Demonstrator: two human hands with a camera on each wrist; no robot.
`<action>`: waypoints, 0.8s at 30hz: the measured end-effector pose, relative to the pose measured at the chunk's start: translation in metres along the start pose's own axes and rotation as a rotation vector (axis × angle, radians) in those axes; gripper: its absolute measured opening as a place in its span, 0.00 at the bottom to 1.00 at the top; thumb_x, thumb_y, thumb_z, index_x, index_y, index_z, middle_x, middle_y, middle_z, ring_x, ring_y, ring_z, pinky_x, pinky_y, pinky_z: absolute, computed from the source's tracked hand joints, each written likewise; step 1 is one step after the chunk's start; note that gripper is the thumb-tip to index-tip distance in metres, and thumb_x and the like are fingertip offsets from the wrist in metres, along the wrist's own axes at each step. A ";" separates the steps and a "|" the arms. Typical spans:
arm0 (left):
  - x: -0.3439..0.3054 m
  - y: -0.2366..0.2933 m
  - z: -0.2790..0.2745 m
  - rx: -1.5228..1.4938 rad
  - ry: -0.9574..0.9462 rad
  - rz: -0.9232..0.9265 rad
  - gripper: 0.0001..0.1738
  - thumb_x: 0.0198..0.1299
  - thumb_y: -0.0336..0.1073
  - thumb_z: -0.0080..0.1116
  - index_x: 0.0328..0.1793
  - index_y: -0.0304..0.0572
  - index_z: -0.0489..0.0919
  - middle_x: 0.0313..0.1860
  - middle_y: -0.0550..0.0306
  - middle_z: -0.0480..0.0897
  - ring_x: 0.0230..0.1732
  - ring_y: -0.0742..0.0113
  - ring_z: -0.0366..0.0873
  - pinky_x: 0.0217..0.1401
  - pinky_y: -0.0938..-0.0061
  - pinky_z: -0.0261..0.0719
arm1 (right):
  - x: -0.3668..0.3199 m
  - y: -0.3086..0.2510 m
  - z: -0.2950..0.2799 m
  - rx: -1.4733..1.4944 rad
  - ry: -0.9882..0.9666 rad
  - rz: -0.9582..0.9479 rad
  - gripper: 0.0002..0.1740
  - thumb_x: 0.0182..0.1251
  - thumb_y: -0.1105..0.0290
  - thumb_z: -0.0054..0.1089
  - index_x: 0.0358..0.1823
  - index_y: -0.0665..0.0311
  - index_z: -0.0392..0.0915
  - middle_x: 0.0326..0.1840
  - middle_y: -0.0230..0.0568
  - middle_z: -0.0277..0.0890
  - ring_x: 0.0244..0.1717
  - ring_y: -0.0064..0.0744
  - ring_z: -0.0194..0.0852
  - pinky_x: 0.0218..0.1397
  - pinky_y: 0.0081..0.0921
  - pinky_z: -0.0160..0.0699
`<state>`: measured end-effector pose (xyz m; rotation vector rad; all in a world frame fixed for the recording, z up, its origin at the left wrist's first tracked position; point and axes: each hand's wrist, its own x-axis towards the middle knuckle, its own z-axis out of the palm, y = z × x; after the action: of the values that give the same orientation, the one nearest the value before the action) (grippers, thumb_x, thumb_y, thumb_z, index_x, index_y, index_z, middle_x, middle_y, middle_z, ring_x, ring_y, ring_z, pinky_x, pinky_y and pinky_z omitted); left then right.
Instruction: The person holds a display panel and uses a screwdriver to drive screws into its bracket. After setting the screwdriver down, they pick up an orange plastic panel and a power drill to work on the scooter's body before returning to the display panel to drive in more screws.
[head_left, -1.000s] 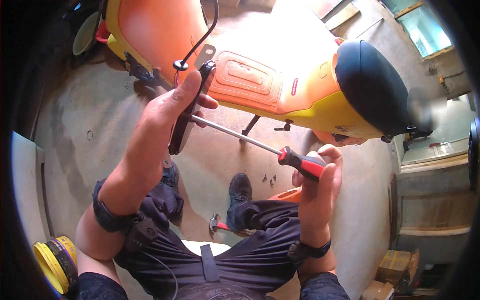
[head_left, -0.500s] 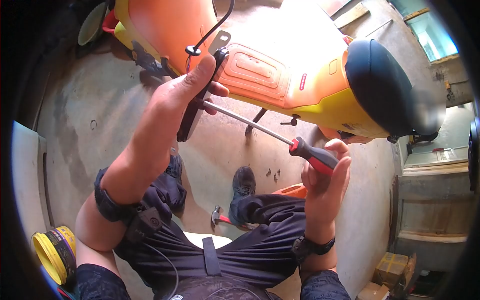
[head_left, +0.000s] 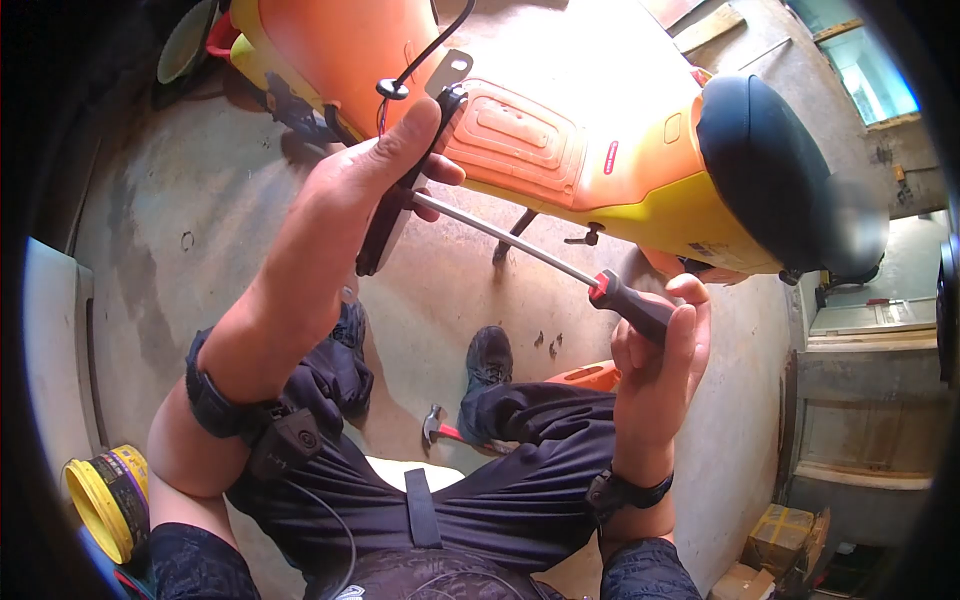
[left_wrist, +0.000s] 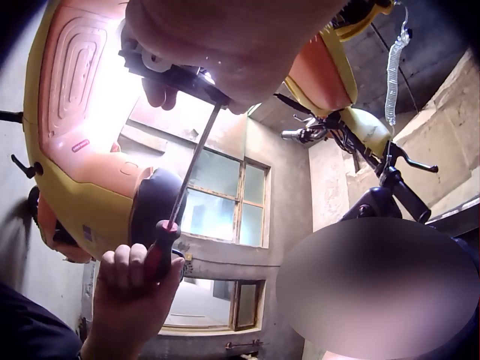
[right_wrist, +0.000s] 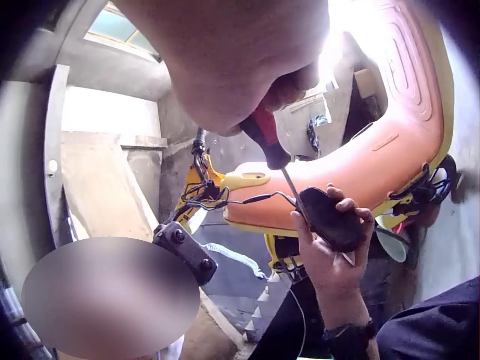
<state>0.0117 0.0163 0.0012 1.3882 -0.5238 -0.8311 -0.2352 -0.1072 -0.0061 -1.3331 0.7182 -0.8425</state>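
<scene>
My left hand (head_left: 365,180) grips a black oval housing (head_left: 386,238), holding it up on edge above my lap. A metal tab (head_left: 455,67) sticks out at its top, and a black cable (head_left: 428,48) with a round grommet runs up beside it. In the right wrist view the housing's smooth dark face (right_wrist: 330,219) shows between thumb and fingers. My right hand (head_left: 655,365) holds a screwdriver by its red and black handle (head_left: 630,303). The long steel shaft (head_left: 515,242) reaches across to the housing's near side, where its tip is hidden.
An orange and yellow scooter (head_left: 520,135) with a black seat (head_left: 765,165) stands just beyond my hands. On the floor lie a claw hammer (head_left: 434,427), small dark pieces (head_left: 540,341) and an orange part (head_left: 588,376). A yellow bucket (head_left: 122,500) is at left, cardboard boxes (head_left: 775,535) at right.
In the head view, the hands, housing and screwdriver have shifted right and slightly up, as has the scooter. The screwdriver handle has turned in the right hand's fingers, and its shaft still meets the housing.
</scene>
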 end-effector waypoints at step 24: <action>0.002 -0.002 -0.007 0.002 -0.061 -0.021 0.38 0.66 0.72 0.52 0.60 0.44 0.80 0.46 0.59 0.85 0.43 0.80 0.74 0.46 0.85 0.67 | 0.002 0.001 -0.008 0.096 -0.128 0.015 0.27 0.73 0.45 0.58 0.55 0.59 0.63 0.42 0.37 0.72 0.34 0.21 0.70 0.43 0.19 0.73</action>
<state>0.0179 0.0187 -0.0022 1.3752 -0.5577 -0.8923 -0.2411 -0.1132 -0.0085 -1.2819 0.5799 -0.7624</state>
